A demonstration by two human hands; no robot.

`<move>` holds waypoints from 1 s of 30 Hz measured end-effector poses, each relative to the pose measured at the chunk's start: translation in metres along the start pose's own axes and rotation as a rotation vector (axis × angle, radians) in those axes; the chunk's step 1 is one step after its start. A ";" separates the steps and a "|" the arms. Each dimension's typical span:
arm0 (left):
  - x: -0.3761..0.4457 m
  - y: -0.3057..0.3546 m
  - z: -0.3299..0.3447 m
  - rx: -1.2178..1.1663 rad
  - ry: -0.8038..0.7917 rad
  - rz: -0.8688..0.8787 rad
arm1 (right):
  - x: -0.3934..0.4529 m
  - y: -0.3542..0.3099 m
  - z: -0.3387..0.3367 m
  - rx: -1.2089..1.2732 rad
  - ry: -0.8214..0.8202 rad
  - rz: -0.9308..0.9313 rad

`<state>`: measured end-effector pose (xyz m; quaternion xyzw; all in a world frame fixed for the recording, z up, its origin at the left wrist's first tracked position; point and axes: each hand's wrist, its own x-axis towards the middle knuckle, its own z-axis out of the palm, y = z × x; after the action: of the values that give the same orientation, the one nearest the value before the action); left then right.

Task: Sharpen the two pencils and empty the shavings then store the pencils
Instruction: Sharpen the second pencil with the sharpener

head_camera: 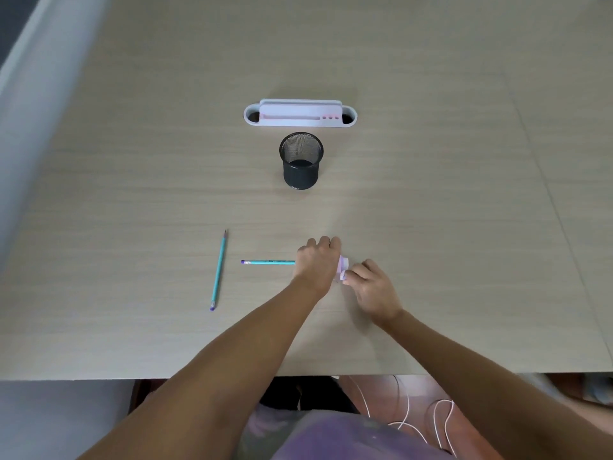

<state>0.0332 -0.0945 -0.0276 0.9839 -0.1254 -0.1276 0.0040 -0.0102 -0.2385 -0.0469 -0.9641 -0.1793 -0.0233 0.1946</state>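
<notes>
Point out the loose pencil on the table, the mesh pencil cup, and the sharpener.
loose pencil (219,269), head view, middle of its teal shaft.
mesh pencil cup (301,174), head view, its dark outer wall.
sharpener (343,265), head view, the pale lilac body showing between the two hands.

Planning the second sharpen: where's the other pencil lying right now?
In the head view, the loose pencil lies on the table left of both hands, just beyond the eraser end of the held pencil.
</notes>
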 end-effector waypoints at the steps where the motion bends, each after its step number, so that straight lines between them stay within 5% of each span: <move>1: -0.001 0.000 0.000 0.008 0.002 0.003 | -0.008 -0.003 0.000 0.034 0.017 0.029; 7: -0.002 -0.002 0.001 0.015 0.023 0.051 | -0.023 -0.021 -0.026 0.363 -0.054 0.263; 11: -0.001 -0.003 0.001 -0.010 0.014 0.067 | 0.022 -0.015 -0.044 0.358 0.028 0.329; 17: 0.002 -0.001 0.001 -0.045 0.011 0.037 | 0.063 0.004 -0.030 0.200 -0.148 0.295; 22: 0.000 0.002 -0.002 -0.014 -0.010 -0.001 | 0.022 -0.001 -0.011 0.002 -0.161 0.022; 30: -0.002 0.001 -0.005 0.000 -0.008 0.017 | -0.022 -0.019 -0.022 0.316 -0.119 0.290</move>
<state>0.0318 -0.0953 -0.0223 0.9822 -0.1340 -0.1317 0.0047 -0.0367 -0.2376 -0.0223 -0.9369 -0.0514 0.0904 0.3337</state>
